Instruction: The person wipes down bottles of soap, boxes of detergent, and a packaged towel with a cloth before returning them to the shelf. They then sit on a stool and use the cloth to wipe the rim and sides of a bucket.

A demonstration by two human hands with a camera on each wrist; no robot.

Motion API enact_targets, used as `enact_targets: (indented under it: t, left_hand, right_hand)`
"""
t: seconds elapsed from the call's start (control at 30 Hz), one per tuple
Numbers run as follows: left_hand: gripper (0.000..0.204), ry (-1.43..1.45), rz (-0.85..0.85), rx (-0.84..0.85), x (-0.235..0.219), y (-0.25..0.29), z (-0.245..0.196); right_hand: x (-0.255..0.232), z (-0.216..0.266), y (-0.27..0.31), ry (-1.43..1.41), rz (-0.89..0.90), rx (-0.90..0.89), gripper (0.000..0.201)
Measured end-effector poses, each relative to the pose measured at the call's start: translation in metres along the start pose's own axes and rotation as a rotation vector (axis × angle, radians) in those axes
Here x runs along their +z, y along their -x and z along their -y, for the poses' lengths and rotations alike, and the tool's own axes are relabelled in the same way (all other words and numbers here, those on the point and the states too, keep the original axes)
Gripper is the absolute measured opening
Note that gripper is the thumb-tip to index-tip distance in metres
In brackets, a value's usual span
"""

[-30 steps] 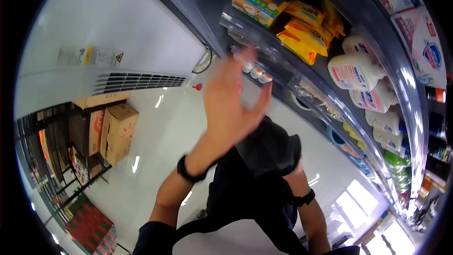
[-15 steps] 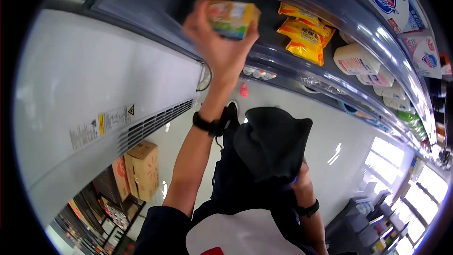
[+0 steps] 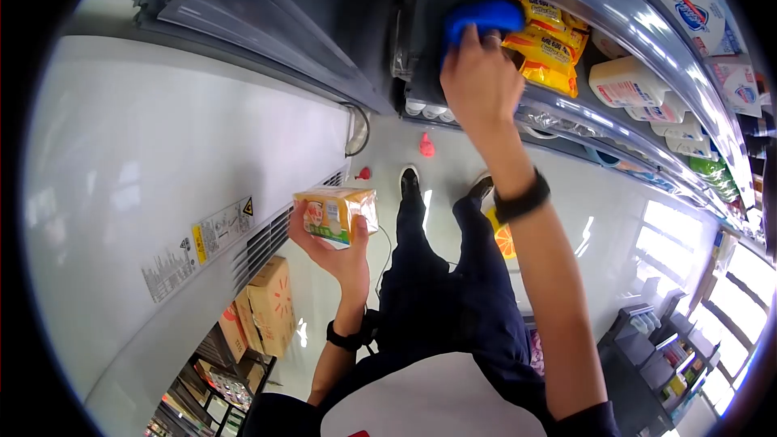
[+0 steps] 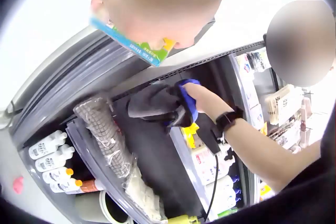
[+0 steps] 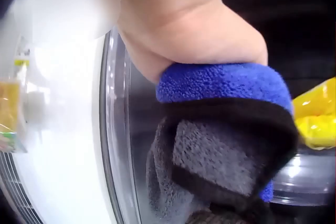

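My left hand (image 3: 340,257) grips a small yellow, green and blue box (image 3: 330,212) wrapped in shiny film, held out in front of the white cabinet panel. In the left wrist view the box (image 4: 142,48) shows its blue and green edge under the fingers. Up at the shelf, my right hand (image 3: 483,85) holds a cloth (image 3: 490,14), blue on one side. The right wrist view shows this cloth (image 5: 226,85) bunched under the palm, its other side grey with a black border. It lies over the dark shelf surface, left of several yellow packets (image 3: 549,53).
White bottles (image 3: 625,82) stand on the shelf right of the packets. A clear shelf-edge strip (image 3: 558,105) runs along the front. At left is a white cabinet (image 3: 186,162), with cardboard boxes (image 3: 271,307) beyond it. A pink object (image 3: 426,144) lies on the floor.
My left hand has taken the box off the shelf and lowered it to the left. My right hand has brought the cloth from down near my body up onto the shelf.
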State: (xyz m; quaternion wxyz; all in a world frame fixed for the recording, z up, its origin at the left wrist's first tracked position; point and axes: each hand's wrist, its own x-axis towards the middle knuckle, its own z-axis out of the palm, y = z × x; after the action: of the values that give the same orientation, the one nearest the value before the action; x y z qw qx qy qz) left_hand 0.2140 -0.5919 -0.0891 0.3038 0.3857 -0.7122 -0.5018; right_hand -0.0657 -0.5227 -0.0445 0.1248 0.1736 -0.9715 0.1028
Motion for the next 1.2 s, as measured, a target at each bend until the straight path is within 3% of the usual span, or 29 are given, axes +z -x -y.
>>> enact_targets:
  t: [0.07,0.17,0.23,0.3,0.33,0.37,0.43,0.47,0.5,0.57,0.63,0.7,0.73,0.83,1.0,1.03,1.1,1.13,1.2]
  left_hand:
    - [0.085,-0.046,0.037,0.004,-0.010,0.002,0.006]
    - [0.084,-0.075,0.053,0.038,-0.019,0.004,0.005]
    - [0.089,-0.052,0.026,0.082,-0.016,0.003,-0.005]
    - [0.093,-0.147,0.022,0.203,-0.018,-0.004,-0.020]
    - [0.094,-0.257,0.033,0.296,-0.026,-0.007,-0.030]
    - [0.096,-0.368,0.039,0.390,-0.032,-0.013,-0.040]
    - [0.098,-0.293,0.056,0.527,-0.029,-0.027,-0.060]
    - [0.099,-0.256,0.073,0.594,-0.024,-0.034,-0.065]
    - [0.097,-0.234,0.087,0.635,0.002,-0.044,-0.068]
    - [0.095,-0.183,0.043,0.771,0.048,-0.065,-0.085]
    - [0.093,-0.126,0.119,0.723,0.091,-0.081,-0.096]
    - [0.090,-0.144,0.156,0.745,0.131,-0.097,-0.108]
    - [0.088,-0.192,0.130,0.819,0.150,-0.106,-0.108]
    - [0.079,-0.257,0.028,0.866,0.205,-0.129,-0.100]
    - [0.077,-0.354,-0.012,0.573,0.242,-0.132,-0.087]
    - [0.080,-0.382,-0.007,0.578,0.242,-0.125,-0.088]
    - [0.085,-0.414,-0.038,0.600,0.253,-0.118,-0.081]
    - [0.087,-0.436,-0.061,0.608,0.255,-0.113,-0.081]
    - [0.092,-0.461,0.098,0.518,0.250,-0.103,-0.095]
  right_hand:
    - [0.030,0.007,-0.025,0.017,0.082,0.107,0.040]
    - [0.018,0.038,-0.047,-0.221,0.313,0.115,0.041]
    - [0.014,0.071,-0.030,-0.169,0.480,-0.045,0.037]
    - [0.028,0.088,0.010,-0.238,0.462,-0.148,0.030]
    - [0.035,0.085,0.033,-0.285,0.397,-0.153,0.025]
    - [0.024,0.075,0.047,-0.318,0.491,-0.109,0.021]
    - [0.023,0.039,0.093,-0.371,0.382,-0.115,0.016]
    - [0.019,0.015,0.113,-0.330,0.442,-0.116,0.021]
    - [0.006,-0.026,0.148,-0.320,0.559,0.059,0.024]
    - [0.017,-0.083,0.202,-0.261,0.504,0.108,0.026]
    - [0.008,-0.126,0.251,-0.157,0.543,0.276,0.024]
    - [0.014,-0.176,0.315,-0.111,0.388,0.332,0.021]
    - [0.006,-0.190,0.341,-0.118,0.407,0.541,0.021]
    - [-0.014,-0.230,0.441,0.004,0.327,0.800,0.023]
    - [-0.056,-0.231,0.624,0.106,0.275,1.344,0.034]
    - [-0.064,-0.213,0.644,0.144,0.152,1.434,0.040]
    - [-0.082,-0.193,0.686,0.053,0.256,1.677,0.045]
    - [-0.075,-0.186,0.722,0.134,0.321,1.715,0.047]
    - [-0.077,-0.161,0.751,0.092,0.305,1.785,0.049]
